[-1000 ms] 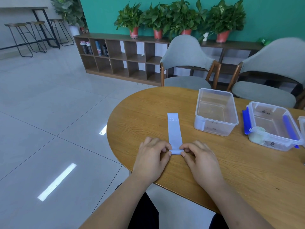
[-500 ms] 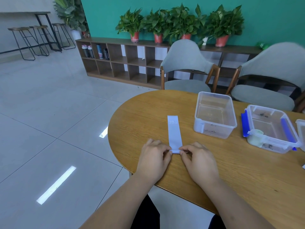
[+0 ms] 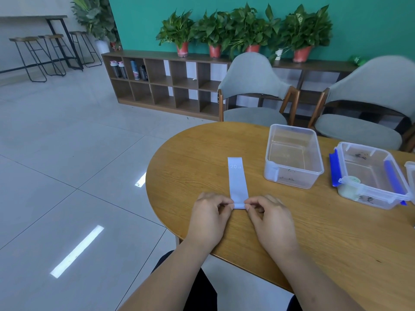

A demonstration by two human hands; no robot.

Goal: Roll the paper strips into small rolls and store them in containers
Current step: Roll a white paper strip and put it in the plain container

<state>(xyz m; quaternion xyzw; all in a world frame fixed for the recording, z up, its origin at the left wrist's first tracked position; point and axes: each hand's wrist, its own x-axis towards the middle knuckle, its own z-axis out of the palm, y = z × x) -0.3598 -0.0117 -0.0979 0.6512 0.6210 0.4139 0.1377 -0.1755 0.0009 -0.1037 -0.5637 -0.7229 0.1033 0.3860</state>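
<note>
Two hands worked close together on the table (image 3: 190, 158): your left hand (image 3: 208, 217) pinched the near end of the paper strip (image 3: 237, 182) from one side, your right hand (image 3: 269, 217) from the other, seemingly to start the roll evenly, with the open container (image 3: 294, 140) waiting to the right.

One wide-angle head camera is looking forward and down from the person's side, sitting close over the table (image 3: 336, 243) in the lower right, while floor (image 3: 67, 153) is filling the left and a shelf (image 3: 170, 56) is crossing the top.
</note>
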